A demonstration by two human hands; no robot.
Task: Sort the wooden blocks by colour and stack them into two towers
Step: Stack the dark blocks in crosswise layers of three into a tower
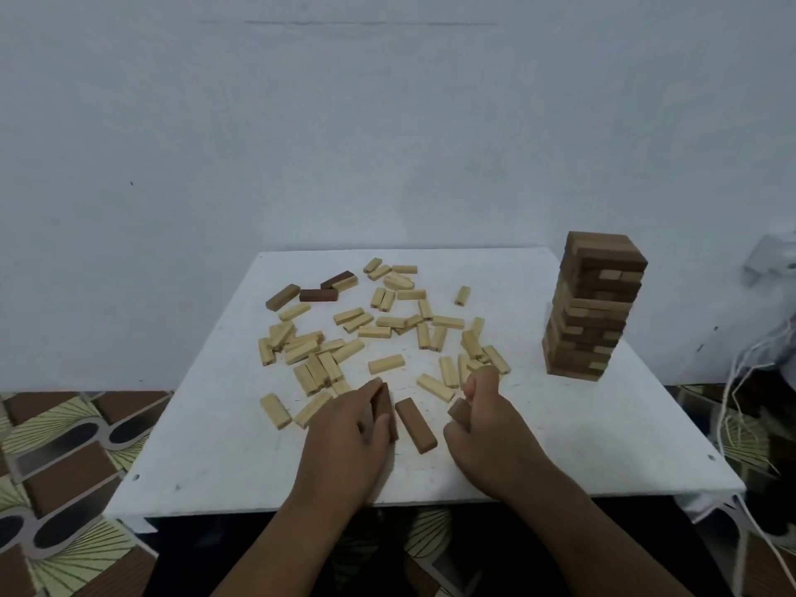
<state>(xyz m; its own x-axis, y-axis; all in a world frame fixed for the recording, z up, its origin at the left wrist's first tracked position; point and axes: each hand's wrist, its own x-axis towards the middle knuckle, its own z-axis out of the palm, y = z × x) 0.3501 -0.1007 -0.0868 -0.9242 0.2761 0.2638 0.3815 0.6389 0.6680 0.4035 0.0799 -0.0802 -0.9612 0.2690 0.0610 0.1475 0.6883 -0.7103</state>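
Note:
Several light wooden blocks (pixel 385 364) lie scattered over the middle of the white board (pixel 560 445). Three dark brown blocks (pixel 318 294) rest at the far left of the scatter. A tall tower (pixel 590 308) of mostly brown blocks, with some light ones mixed in, stands at the right. My left hand (pixel 349 433) grips a brown block (pixel 384 407) on the board. My right hand (pixel 482 428) is closed around another brown block (pixel 459 409). Between the hands a third brown block (pixel 415 425) lies flat.
The board sits low over a patterned brown, green and black floor covering (pixel 64 467). A pale wall (pixel 387 122) rises behind. White cords (pixel 732 407) and a white object (pixel 771 256) are beside the board's right edge.

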